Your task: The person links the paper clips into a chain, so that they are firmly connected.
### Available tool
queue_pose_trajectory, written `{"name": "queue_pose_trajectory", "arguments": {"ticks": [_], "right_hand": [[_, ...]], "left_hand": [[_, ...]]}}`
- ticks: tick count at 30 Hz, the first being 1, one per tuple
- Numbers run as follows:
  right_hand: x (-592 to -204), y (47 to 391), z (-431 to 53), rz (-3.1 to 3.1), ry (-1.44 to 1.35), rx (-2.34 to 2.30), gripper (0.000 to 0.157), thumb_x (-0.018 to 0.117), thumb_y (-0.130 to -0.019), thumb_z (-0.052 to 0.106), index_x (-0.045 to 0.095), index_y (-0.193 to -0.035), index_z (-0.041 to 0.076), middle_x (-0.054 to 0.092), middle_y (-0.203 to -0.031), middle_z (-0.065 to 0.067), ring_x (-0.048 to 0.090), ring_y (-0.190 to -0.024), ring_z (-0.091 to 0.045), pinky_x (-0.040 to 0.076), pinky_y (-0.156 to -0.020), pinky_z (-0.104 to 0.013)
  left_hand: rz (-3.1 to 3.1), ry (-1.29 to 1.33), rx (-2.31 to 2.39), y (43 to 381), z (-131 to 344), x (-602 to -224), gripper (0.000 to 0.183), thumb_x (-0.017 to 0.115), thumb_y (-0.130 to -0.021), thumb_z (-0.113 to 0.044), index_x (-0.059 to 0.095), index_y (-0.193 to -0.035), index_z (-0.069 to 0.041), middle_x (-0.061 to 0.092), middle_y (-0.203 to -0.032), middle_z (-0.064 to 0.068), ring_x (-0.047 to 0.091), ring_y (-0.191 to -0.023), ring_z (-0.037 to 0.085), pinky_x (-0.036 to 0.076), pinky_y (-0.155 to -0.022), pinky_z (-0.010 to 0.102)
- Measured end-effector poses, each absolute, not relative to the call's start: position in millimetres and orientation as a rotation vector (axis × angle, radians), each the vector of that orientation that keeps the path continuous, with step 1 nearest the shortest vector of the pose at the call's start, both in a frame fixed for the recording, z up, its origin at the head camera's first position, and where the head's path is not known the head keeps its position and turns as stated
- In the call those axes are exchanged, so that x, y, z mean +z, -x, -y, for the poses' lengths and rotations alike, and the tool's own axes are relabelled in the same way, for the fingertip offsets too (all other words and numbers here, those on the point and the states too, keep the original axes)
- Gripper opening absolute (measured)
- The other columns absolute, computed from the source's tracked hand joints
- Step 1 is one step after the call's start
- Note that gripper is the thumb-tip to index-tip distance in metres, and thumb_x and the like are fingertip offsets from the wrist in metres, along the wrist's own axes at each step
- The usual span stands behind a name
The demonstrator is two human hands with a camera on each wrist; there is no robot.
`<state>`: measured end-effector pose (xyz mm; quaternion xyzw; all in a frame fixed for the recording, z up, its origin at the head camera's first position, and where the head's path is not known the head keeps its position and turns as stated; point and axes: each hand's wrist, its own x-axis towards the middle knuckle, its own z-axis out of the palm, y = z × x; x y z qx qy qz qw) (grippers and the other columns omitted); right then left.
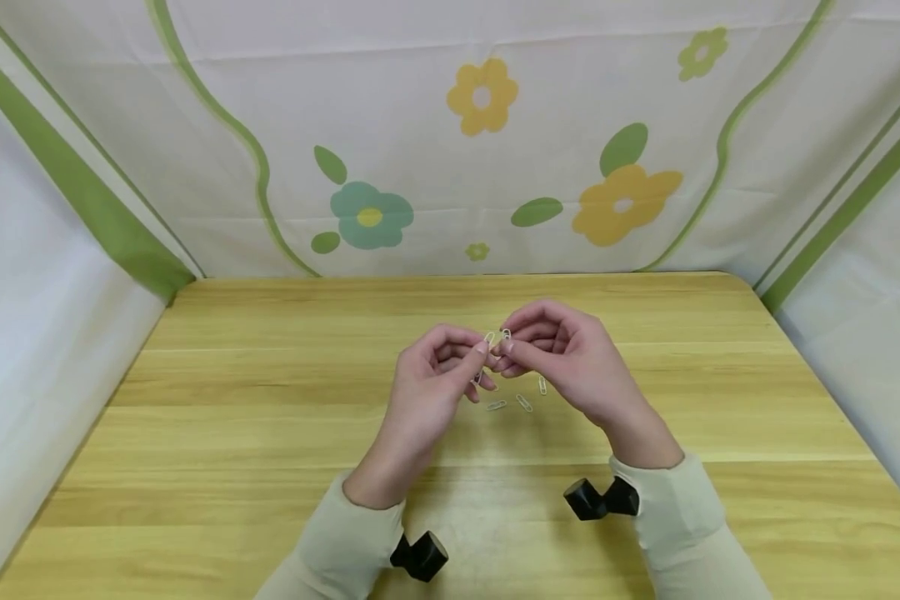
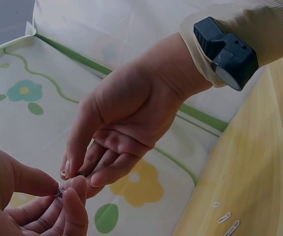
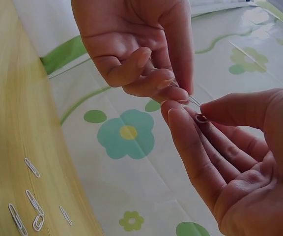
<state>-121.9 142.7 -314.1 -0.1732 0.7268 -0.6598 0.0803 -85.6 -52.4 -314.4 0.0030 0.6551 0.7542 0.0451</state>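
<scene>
Between thumb and forefinger my left hand (image 1: pixel 423 387) pinches a white paper clip (image 1: pixel 489 338). More clip wire shows lower down among its curled fingers. My right hand (image 1: pixel 581 362) pinches another paper clip (image 1: pixel 506 334) at the thumb tip. The two hands meet above the table, fingertips close together. In the right wrist view the left hand's clip (image 3: pixel 194 101) points at the right thumb, and a loop of the right hand's clip (image 3: pixel 201 118) shows just below that thumb. The fingers hide most of both clips.
Several loose white paper clips, one of them (image 1: pixel 523 403) below the hands, lie on the wooden table (image 1: pixel 232 467). A white cloth (image 1: pixel 420 125) printed with flowers stands behind, with cloth at both sides. Each sleeve carries a black wrist device (image 1: pixel 423 556).
</scene>
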Motion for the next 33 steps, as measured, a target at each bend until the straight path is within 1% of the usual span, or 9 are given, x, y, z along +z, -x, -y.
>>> {"name": "queue_pose_trajectory", "arguments": {"ticks": [4, 8, 10, 13, 17, 21, 29, 32, 33], "right_hand": [[-314.1, 124.5, -143.5, -2.165, 0.453, -1.978, 0.016, 0.066, -0.106, 0.003, 0.061, -0.118, -0.005, 0.081, -0.103, -0.009, 0.083, -0.090, -0.023, 0.067, -0.084, -0.041], [-315.0, 125.3, -144.8, -2.178, 0.432, -1.956, 0.016, 0.065, -0.108, 0.009, 0.063, -0.117, -0.004, 0.081, -0.109, -0.009, 0.082, -0.095, -0.022, 0.067, -0.086, -0.040], [-315.9, 125.1, -145.3, -2.197, 0.432, -1.949, 0.015, 0.066, -0.107, 0.009, 0.065, -0.116, -0.003, 0.080, -0.110, -0.008, 0.082, -0.096, -0.021, 0.067, -0.085, -0.039], [-317.7, 125.1, -145.6, -2.244, 0.427, -1.943, 0.014, 0.069, -0.105, 0.009, 0.068, -0.115, -0.001, 0.078, -0.107, -0.005, 0.080, -0.093, -0.019, 0.067, -0.083, -0.037], [-319.9, 125.7, -145.5, -2.269, 0.420, -1.949, 0.014, 0.071, -0.104, 0.006, 0.068, -0.115, -0.002, 0.075, -0.101, -0.006, 0.077, -0.087, -0.020, 0.066, -0.083, -0.034], [-321.0, 125.4, -145.2, -2.266, 0.416, -1.948, 0.016, 0.072, -0.102, 0.004, 0.069, -0.116, -0.003, 0.075, -0.101, -0.006, 0.078, -0.089, -0.021, 0.066, -0.085, -0.033], [-320.0, 121.6, -143.8, -2.381, 0.389, -1.883, 0.013, 0.078, -0.098, 0.008, 0.077, -0.111, 0.004, 0.078, -0.103, -0.005, 0.078, -0.089, -0.016, 0.062, -0.076, -0.026], [-320.8, 121.0, -143.7, -2.411, 0.401, -1.861, 0.014, 0.079, -0.098, 0.009, 0.077, -0.111, 0.006, 0.078, -0.104, -0.003, 0.079, -0.090, -0.015, 0.061, -0.074, -0.025], [-320.7, 120.8, -143.6, -2.417, 0.407, -1.856, 0.014, 0.079, -0.098, 0.009, 0.077, -0.111, 0.006, 0.078, -0.104, -0.003, 0.079, -0.090, -0.015, 0.061, -0.073, -0.025]], "left_hand": [[-2.004, -0.002, 2.302, 87.7, 53.8, -316.4, 0.011, 0.069, -0.104, -0.007, 0.069, -0.112, 0.000, 0.076, -0.096, 0.009, 0.071, -0.073, 0.015, 0.054, -0.065, 0.023], [-1.988, 0.011, 2.301, 88.7, 55.0, -318.5, 0.010, 0.069, -0.104, -0.007, 0.069, -0.111, 0.000, 0.075, -0.093, 0.007, 0.071, -0.072, 0.014, 0.054, -0.065, 0.023], [-1.980, 0.022, 2.296, 88.8, 55.4, -320.1, 0.009, 0.069, -0.104, -0.006, 0.069, -0.111, 0.001, 0.074, -0.091, 0.006, 0.071, -0.072, 0.015, 0.054, -0.065, 0.023], [-1.978, 0.034, 2.280, 89.1, 55.8, -323.1, 0.010, 0.070, -0.103, -0.007, 0.069, -0.110, 0.000, 0.074, -0.090, 0.006, 0.071, -0.072, 0.015, 0.054, -0.065, 0.023], [-1.985, 0.040, 2.268, 89.1, 55.9, -326.2, 0.011, 0.070, -0.103, -0.008, 0.069, -0.110, 0.001, 0.074, -0.090, 0.008, 0.071, -0.073, 0.015, 0.054, -0.065, 0.023], [-1.986, 0.032, 2.257, 88.8, 55.7, -327.3, 0.011, 0.070, -0.104, -0.008, 0.069, -0.111, 0.000, 0.075, -0.090, 0.007, 0.071, -0.073, 0.014, 0.054, -0.065, 0.023], [-1.989, 0.032, 2.253, 86.3, 56.0, -325.3, 0.013, 0.070, -0.104, -0.008, 0.069, -0.113, 0.001, 0.075, -0.092, 0.009, 0.071, -0.073, 0.015, 0.054, -0.065, 0.024], [-1.983, 0.049, 2.249, 85.9, 56.0, -324.4, 0.010, 0.070, -0.104, -0.008, 0.070, -0.112, -0.002, 0.075, -0.090, 0.006, 0.071, -0.073, 0.015, 0.054, -0.064, 0.024], [-1.984, 0.048, 2.250, 86.1, 56.0, -324.7, 0.009, 0.070, -0.104, -0.008, 0.070, -0.111, -0.002, 0.075, -0.091, 0.008, 0.071, -0.073, 0.015, 0.054, -0.064, 0.023]]}}
